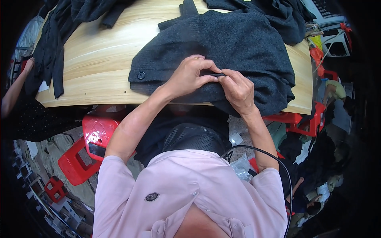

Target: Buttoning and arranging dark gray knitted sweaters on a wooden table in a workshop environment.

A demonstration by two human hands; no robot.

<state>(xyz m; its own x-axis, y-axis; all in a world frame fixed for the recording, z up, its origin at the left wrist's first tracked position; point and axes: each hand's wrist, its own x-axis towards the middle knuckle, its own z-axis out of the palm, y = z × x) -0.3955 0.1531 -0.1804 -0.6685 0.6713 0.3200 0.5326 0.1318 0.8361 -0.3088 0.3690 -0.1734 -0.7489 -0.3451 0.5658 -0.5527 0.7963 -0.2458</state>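
A dark grey knitted cardigan [246,43] lies bunched on the wooden table, its near edge hanging a little over the front. One dark round button [141,75] shows on its ribbed band at the left. Over the band, my left hand [192,75] pinches the knit between thumb and index finger. My right hand [238,89] meets it fingertip to fingertip, also pinching the edge of the cardigan. Whatever small part sits between the fingertips is mostly hidden.
More dark knitwear [89,10] covers the far left of the wooden table [99,63], and another dark garment [285,20] lies at the far right. Red plastic stools [99,131] stand below the front edge. At the left, another person's arm [18,85] reaches toward hanging garments.
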